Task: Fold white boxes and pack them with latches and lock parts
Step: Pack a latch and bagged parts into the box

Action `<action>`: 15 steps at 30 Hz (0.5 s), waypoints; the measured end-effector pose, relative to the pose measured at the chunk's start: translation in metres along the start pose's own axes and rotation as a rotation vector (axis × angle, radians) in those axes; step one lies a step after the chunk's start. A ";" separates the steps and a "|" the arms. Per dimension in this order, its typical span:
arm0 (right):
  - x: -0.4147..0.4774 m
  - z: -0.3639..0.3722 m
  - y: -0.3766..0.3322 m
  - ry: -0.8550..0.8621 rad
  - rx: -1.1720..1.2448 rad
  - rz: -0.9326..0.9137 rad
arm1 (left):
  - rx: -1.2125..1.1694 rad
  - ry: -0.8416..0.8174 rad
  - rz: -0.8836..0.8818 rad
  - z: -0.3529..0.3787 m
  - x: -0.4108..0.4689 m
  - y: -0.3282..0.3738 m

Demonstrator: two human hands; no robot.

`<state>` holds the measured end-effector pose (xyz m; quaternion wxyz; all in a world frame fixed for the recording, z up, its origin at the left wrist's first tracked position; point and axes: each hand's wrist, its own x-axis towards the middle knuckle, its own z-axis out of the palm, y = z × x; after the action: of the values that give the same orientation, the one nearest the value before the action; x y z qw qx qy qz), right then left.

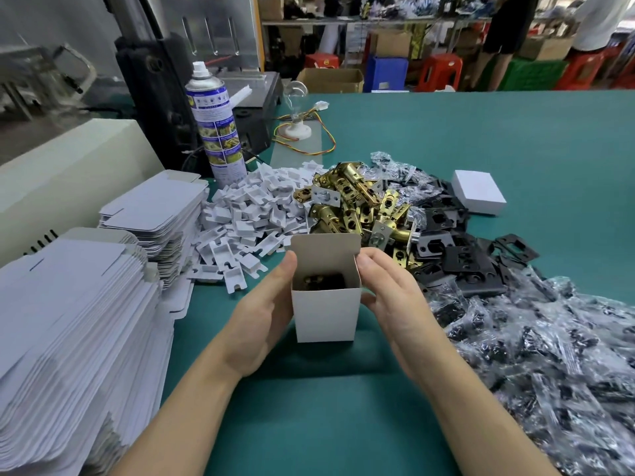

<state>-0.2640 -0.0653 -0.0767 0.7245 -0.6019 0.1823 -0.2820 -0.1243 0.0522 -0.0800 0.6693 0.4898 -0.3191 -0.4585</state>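
white box point(324, 310) stands upright on the green tabletop point(515, 132) between the two hands, its top open and its lid flap point(326, 250) raised at the far side. something dark with a glint of brass lies down inside it, too shadowed to make out. the left hand point(261, 314) holds the box's left wall, thumb up by the top edge; its other fingers are hidden behind the box. the right hand point(395, 300) holds the right wall, thumb at the top right corner and a fingertip pressed to the side lower down. both hands grip the box, neither carries anything else.

just beyond the hands lies a heap of brass latches point(357, 204). to the right of it, past the right hand, is a spread of black plates point(460, 259), and clear bags of dark small parts point(549, 355) run along the outside of the right forearm. beyond the left hand sits a pile of white plastic inserts point(247, 214). outside the left forearm are tall stacks of flat box blanks point(68, 321). a spray can point(216, 125) stands behind the inserts. a closed white box point(478, 191) rests well beyond the right hand, just past the black plates.
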 end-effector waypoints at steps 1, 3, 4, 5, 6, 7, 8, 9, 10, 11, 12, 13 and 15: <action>-0.001 0.000 0.000 -0.004 -0.003 -0.005 | -0.006 -0.002 -0.007 0.000 -0.001 0.002; -0.002 0.000 -0.002 -0.024 -0.014 -0.013 | 0.000 -0.012 0.009 -0.001 -0.002 0.004; -0.003 0.000 -0.002 -0.037 -0.017 -0.010 | 0.013 -0.020 0.023 -0.001 -0.002 0.005; -0.003 0.001 -0.002 -0.046 -0.020 -0.005 | 0.028 -0.027 0.033 0.000 -0.003 0.007; -0.004 0.001 -0.002 -0.051 -0.023 0.000 | 0.040 -0.034 0.036 0.001 -0.003 0.008; -0.003 0.001 -0.002 -0.051 -0.024 0.002 | 0.045 -0.040 0.035 0.001 -0.003 0.008; -0.003 0.002 -0.002 -0.049 -0.018 0.005 | 0.046 -0.039 0.032 0.001 -0.002 0.008; -0.003 0.002 -0.002 -0.047 -0.011 0.007 | 0.045 -0.032 0.028 0.001 -0.002 0.007; -0.003 0.002 -0.002 -0.048 -0.008 0.007 | 0.046 -0.023 0.025 0.000 -0.001 0.006; -0.004 0.003 -0.002 -0.052 -0.009 0.007 | 0.050 -0.018 0.023 -0.001 0.000 0.005; -0.004 0.003 -0.002 -0.054 -0.014 0.007 | 0.054 -0.018 0.021 -0.001 0.001 0.005; -0.005 0.004 -0.002 -0.054 -0.022 0.007 | 0.053 -0.023 0.017 0.000 0.001 0.005; -0.005 0.005 -0.002 -0.044 -0.038 -0.005 | 0.046 -0.043 0.011 0.003 0.000 0.006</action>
<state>-0.2649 -0.0584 -0.0741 0.7162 -0.6220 0.1700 -0.2671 -0.1253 0.0520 -0.0739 0.6534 0.4934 -0.3465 -0.4577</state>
